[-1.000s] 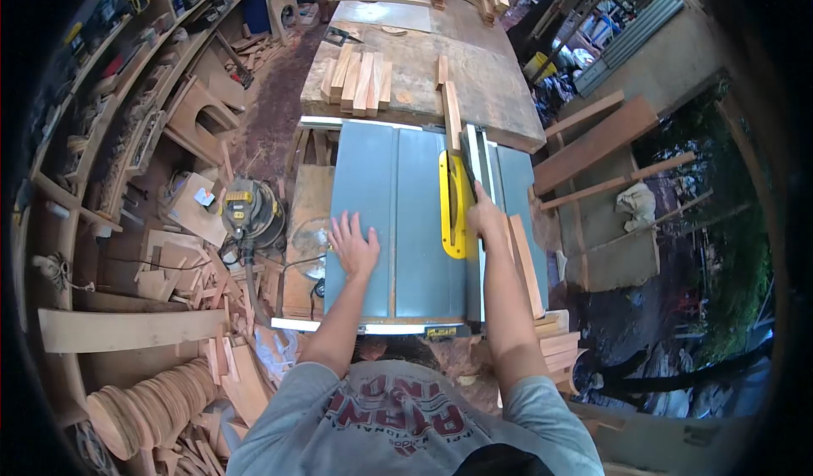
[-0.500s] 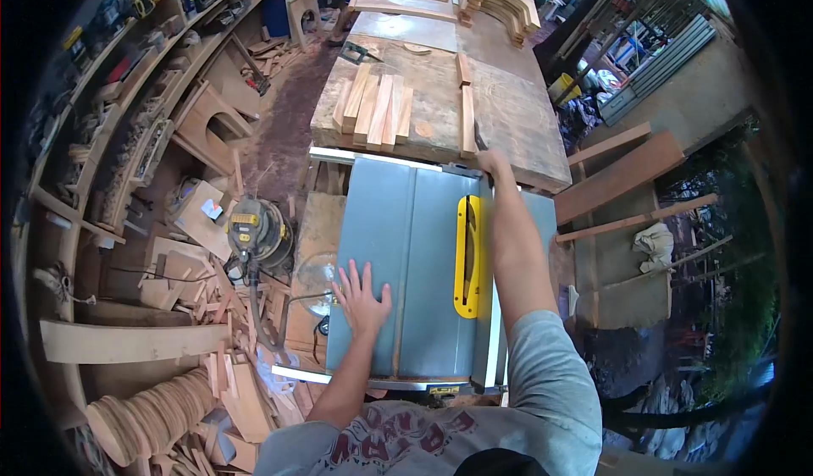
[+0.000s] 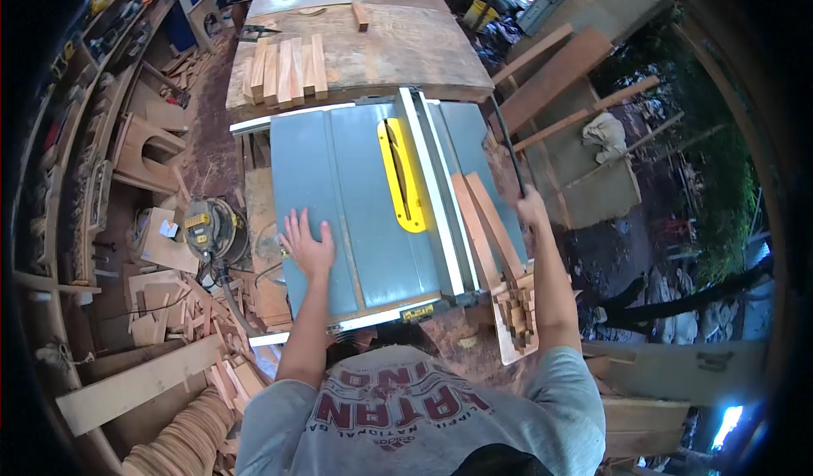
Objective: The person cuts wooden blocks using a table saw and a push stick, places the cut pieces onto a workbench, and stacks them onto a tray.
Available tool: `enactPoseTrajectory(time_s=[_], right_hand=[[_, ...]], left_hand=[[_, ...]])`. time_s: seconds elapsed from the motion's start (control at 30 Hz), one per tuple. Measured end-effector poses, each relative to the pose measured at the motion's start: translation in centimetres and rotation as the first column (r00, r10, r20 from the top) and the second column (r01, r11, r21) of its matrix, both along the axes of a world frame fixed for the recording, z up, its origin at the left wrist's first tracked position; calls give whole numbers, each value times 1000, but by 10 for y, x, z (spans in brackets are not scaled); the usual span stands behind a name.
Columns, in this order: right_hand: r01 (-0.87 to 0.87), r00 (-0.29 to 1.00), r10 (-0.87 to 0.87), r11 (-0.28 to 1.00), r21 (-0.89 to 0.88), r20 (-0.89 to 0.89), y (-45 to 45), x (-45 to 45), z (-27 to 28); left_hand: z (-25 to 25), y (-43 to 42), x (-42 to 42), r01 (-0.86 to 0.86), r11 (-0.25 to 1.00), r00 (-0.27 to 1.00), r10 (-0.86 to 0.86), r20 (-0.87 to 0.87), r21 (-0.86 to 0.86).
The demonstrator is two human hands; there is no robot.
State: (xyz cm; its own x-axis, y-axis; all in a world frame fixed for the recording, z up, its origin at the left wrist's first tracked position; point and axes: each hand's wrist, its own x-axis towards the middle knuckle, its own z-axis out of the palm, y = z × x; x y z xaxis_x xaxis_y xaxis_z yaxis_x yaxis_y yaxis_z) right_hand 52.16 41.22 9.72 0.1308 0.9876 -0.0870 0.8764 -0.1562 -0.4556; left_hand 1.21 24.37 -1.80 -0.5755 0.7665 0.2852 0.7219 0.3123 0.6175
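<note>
My left hand (image 3: 306, 243) lies flat with fingers spread on the grey top of a table saw (image 3: 305, 163). My right hand (image 3: 532, 209) is closed around a long, thin dark stick (image 3: 508, 146), beyond the saw's right edge. To the right of the pale rip fence (image 3: 434, 196), two wooden strips (image 3: 477, 235) rest at a slant on the saw, near my right forearm. The yellow insert plate (image 3: 400, 175) with the blade slot sits between my left hand and the fence.
Several pale wooden strips (image 3: 290, 74) lie on the workbench (image 3: 406, 48) behind the saw, with a small wood block (image 3: 362, 17) farther back. A yellow-and-black shop vacuum (image 3: 212, 230) and offcuts stand at left. Planks (image 3: 555, 82) lean at right. Wood pieces (image 3: 517, 315) fill a holder at the front right.
The view has swung right. My right hand has drawn back from the saw's far edge to its right side with the stick. The long strip beside it on the bench is gone from there.
</note>
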Motion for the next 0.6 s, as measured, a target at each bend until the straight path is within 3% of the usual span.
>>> enactPoseTrajectory(time_s=[0.1, 0.17, 0.2, 0.27, 0.3, 0.37, 0.4, 0.43, 0.47, 0.5, 0.57, 0.6], right_hand=[[-6, 988, -3, 998, -57, -153, -85, 37, -24], [50, 999, -50, 995, -84, 7, -120, 31, -35], [51, 999, -51, 995, -86, 4, -132, 26, -41], [61, 983, -63, 998, 17, 175, -148, 23, -50], [59, 982, -62, 998, 18, 180, -152, 29, -48], [137, 985, -128, 988, 73, -112, -158, 39, -44], [160, 917, -121, 984, 73, -380, -167, 44, -36], [160, 917, -122, 985, 71, -380, -179, 47, -27], [154, 810, -119, 988, 13, -574, -191, 50, -17], [136, 663, -122, 990, -42, -738, -205, 52, -5], [147, 687, -153, 987, -70, -711, -241, 33, 24], [150, 424, -218, 974, -169, -879, -261, 18, 31]], left_hand=[[-8, -13, 12, 68, 987, 997, -72, 23, 147], [-1, -29, 23, 99, 971, 994, -105, 17, 216], [8, -40, 38, 153, 955, 985, -168, 38, 252], [24, -61, 66, 200, 935, 972, -227, 63, 292], [31, -71, 78, 276, 904, 943, -321, 92, 327], [44, -85, 101, 347, 864, 903, -412, 117, 364], [50, -93, 113, 394, 839, 849, -488, 201, 375], [56, -99, 123, 441, 809, 781, -559, 279, 388], [62, -102, 133, 441, 809, 781, -559, 277, 389], [69, -104, 144, 537, 763, 633, -647, 425, 360], [74, -103, 175, 660, 658, 295, -670, 681, 362], [75, -101, 192, 688, 618, 126, -619, 776, 381]])
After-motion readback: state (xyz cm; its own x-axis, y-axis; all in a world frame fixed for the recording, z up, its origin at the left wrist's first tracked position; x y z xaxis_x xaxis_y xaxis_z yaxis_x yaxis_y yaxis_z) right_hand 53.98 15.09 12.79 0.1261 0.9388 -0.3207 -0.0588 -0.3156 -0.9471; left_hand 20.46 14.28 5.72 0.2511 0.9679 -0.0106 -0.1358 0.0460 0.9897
